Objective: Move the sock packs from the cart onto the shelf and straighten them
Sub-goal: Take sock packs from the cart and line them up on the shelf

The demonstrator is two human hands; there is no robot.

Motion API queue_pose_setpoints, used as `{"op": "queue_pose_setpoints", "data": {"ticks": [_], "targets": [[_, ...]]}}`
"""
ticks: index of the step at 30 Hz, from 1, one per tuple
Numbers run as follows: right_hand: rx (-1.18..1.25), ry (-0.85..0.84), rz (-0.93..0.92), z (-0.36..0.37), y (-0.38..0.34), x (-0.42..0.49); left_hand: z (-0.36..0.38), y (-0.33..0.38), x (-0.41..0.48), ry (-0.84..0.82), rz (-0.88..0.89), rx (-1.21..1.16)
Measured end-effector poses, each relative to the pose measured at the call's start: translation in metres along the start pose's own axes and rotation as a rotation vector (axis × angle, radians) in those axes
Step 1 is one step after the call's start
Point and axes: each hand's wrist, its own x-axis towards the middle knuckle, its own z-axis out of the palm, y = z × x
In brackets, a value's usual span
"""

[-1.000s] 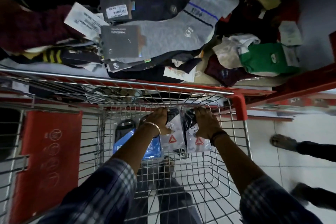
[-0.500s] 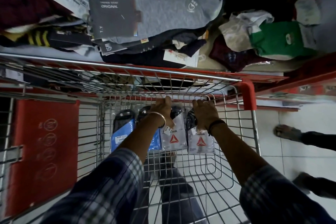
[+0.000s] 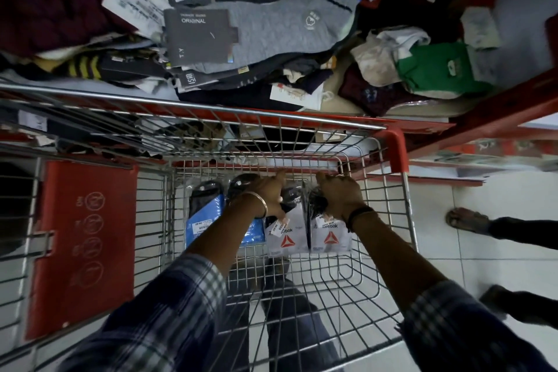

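Observation:
Two white sock packs with red triangle logos, the left one [image 3: 285, 240] and the right one [image 3: 330, 240], stand side by side against the far wall of the wire cart [image 3: 187, 105]. My left hand [image 3: 268, 196] is closed over the top of the left pack. My right hand [image 3: 339, 196] grips the top of the right pack. To the left of them stand two blue sock packs [image 3: 203, 219], one partly hidden behind my left forearm. The shelf [image 3: 489, 109], red-edged, lies just beyond the cart and holds a loose pile of socks, with a grey sock [image 3: 271, 27] on top.
A red fold-down flap [image 3: 84, 251] fills the cart's left part. Another person's sandalled foot [image 3: 466, 220] and shoe [image 3: 498, 299] are on the white tiled floor right of the cart. My own legs show through the cart's wire floor.
Both hands stay on the tops of the white packs, which have barely moved. The view has shifted a little over the shelf pile.

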Motion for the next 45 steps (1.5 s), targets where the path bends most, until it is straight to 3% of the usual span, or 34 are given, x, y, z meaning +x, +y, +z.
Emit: {"op": "queue_pose_setpoints", "data": {"ticks": [5,16,19,29,34,39,45], "targets": [[0.031,0.167,0.035,-0.025,-0.008,-0.041,-0.008,0.023,-0.045,0.235,0.029,0.169],[0.044,0.474,0.119,-0.126,-0.021,-0.142,-0.081,0.07,-0.164,0.542,0.149,0.432],[0.08,0.543,0.168,-0.158,-0.021,-0.171,-0.107,0.08,-0.198,0.648,0.174,0.446],[0.119,1.1,0.092,-0.264,-0.021,-0.262,-0.203,0.128,-0.309,1.008,0.259,0.443],[0.134,1.29,0.039,-0.312,-0.019,-0.284,-0.251,0.151,-0.348,1.213,0.394,0.402],[0.097,1.47,0.051,-0.358,-0.015,-0.303,-0.301,0.173,-0.363,1.489,0.523,0.442],[0.088,1.615,0.056,-0.402,-0.01,-0.306,-0.349,0.192,-0.347,1.681,0.617,0.547]]}}
